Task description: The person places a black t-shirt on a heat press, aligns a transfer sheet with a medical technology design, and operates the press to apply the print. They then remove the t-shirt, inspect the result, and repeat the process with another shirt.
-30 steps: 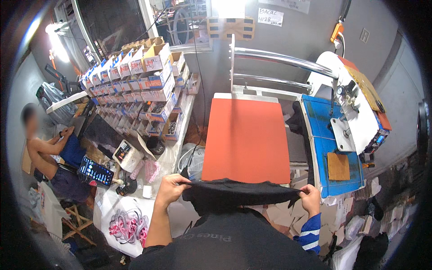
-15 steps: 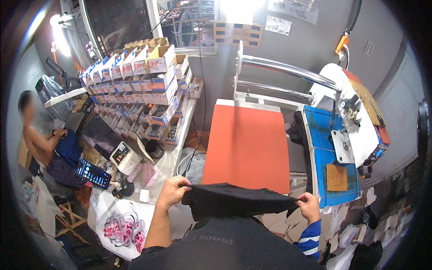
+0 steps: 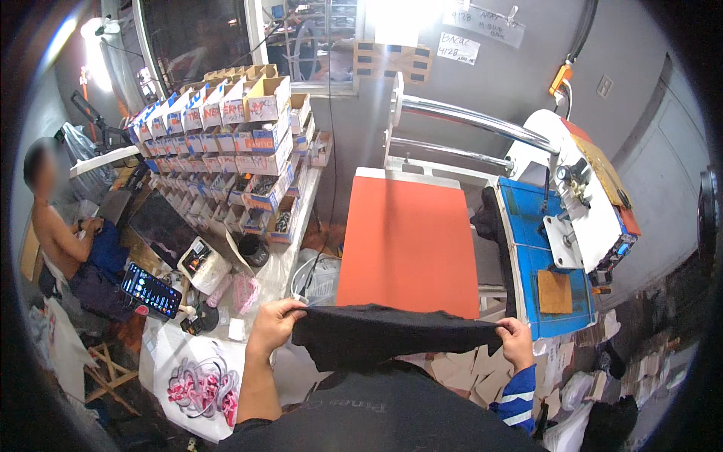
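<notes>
A black piece of cloth [image 3: 384, 337] is stretched between my two hands, just in front of my body. My left hand [image 3: 277, 322] pinches its left upper corner between thumb and fingers. At the other end, my right hand [image 3: 515, 340] grips the right corner, drawing the top edge nearly straight. Beyond the cloth lies the flat orange-red platen [image 3: 407, 241] of a press; the cloth overlaps its near edge in view. I cannot tell whether the two touch. Whatever the cloth's full shape is, its folds hide it.
Right of the orange platen stands a blue platen [image 3: 527, 248] under the white press head [image 3: 584, 203]. Stacked cardboard bins [image 3: 256, 139] fill the left table, with a phone [image 3: 151, 290] and pink-and-grey cords [image 3: 199, 392] nearer. A person [image 3: 64, 226] sits at far left.
My left hand has shifted slightly left, pulling the cloth wider and flatter. My right hand stays on its corner. The whole view has shifted a little.
</notes>
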Demonstrator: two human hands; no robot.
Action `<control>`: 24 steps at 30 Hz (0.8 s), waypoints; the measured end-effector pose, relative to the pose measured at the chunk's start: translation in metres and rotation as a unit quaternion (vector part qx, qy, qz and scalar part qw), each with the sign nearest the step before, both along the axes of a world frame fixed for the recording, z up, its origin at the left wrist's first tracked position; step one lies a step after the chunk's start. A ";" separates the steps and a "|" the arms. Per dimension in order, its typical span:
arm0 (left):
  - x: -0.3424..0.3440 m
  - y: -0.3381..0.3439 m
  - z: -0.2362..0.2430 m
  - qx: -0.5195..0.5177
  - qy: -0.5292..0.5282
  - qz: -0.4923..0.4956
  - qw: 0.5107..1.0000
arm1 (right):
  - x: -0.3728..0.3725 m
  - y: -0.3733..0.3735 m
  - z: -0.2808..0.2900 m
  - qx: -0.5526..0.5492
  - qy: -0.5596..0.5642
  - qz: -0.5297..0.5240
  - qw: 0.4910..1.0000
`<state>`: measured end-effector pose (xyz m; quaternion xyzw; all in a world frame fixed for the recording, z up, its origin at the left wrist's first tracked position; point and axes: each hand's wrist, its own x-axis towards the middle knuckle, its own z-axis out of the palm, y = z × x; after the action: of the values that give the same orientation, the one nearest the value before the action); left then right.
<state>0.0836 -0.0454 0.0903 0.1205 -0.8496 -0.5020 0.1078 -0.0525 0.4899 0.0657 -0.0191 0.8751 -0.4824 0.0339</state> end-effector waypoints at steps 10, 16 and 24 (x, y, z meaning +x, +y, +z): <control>0.011 -0.008 -0.002 -0.005 -0.008 0.015 1.000 | 0.023 0.019 0.005 0.053 0.028 -0.083 0.995; 0.008 -0.030 0.016 0.158 -0.021 -0.032 0.987 | 0.005 0.037 0.026 -0.046 -0.020 -0.008 0.999; -0.017 -0.032 0.026 0.141 0.031 -0.022 0.989 | -0.023 0.038 0.033 -0.103 -0.014 0.002 0.995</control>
<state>0.0663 -0.0770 0.1167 0.0999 -0.7690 -0.6227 0.1046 -0.0756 0.5276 0.0991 -0.0176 0.8204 -0.5698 0.0449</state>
